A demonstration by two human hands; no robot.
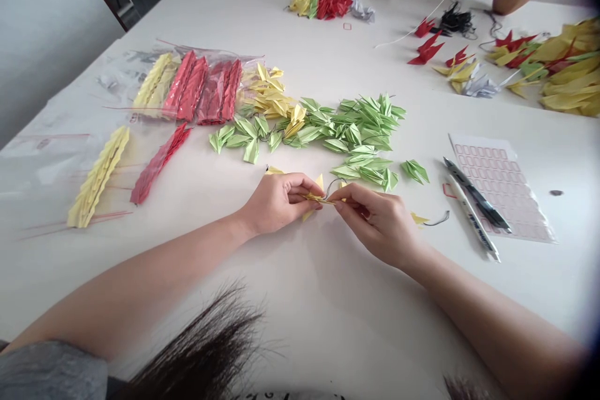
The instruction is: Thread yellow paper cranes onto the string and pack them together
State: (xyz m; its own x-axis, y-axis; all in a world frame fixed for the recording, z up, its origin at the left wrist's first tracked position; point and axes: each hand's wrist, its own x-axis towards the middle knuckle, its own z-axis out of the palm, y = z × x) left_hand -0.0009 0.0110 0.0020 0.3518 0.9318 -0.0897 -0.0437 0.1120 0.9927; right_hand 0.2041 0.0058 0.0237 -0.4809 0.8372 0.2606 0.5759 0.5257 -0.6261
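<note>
Left hand (279, 203) and right hand (377, 225) pinch a yellow origami crane (315, 197) between narrowly closed fingertips, apparently steadying it and its dark thread (330, 186); green origami cranes (356, 131) lie sorted just beyond.

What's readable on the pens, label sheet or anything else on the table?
Nothing can be quoted.
The white pen: dark printing on the barrel, too blurred to read.
The black pen: no readable text.
The sheet of labels: rows of small red-outlined boxes, no readable text.
</note>
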